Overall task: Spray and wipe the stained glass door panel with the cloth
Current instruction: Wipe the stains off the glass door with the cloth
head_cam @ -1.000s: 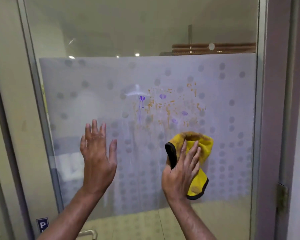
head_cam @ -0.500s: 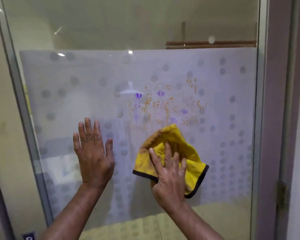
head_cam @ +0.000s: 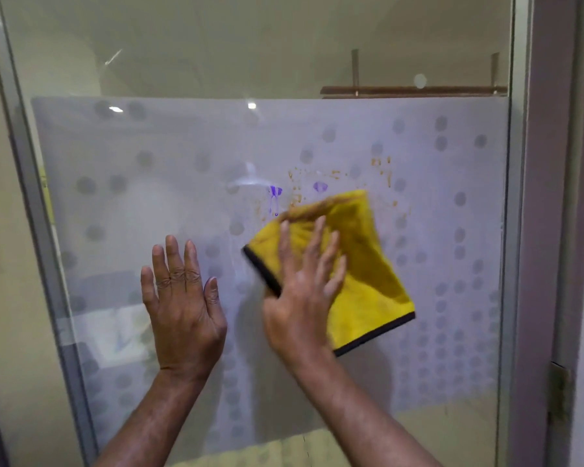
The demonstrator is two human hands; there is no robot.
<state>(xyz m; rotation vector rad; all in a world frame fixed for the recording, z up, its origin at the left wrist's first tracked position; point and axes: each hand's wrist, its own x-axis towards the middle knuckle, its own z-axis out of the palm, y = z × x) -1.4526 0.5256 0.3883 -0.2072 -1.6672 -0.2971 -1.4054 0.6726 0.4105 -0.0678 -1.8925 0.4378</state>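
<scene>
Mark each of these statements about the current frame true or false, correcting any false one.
1. The right hand presses a yellow cloth flat against the glass door panel. True.
2. The left hand holds a spray bottle. False: it lies open and empty against the glass.
3. Orange specks and purple stains remain above the cloth. True.
4. The cloth has a red border. False: its edge is black.
5. The frosted film covers the whole pane. False: the top stays clear.
</scene>
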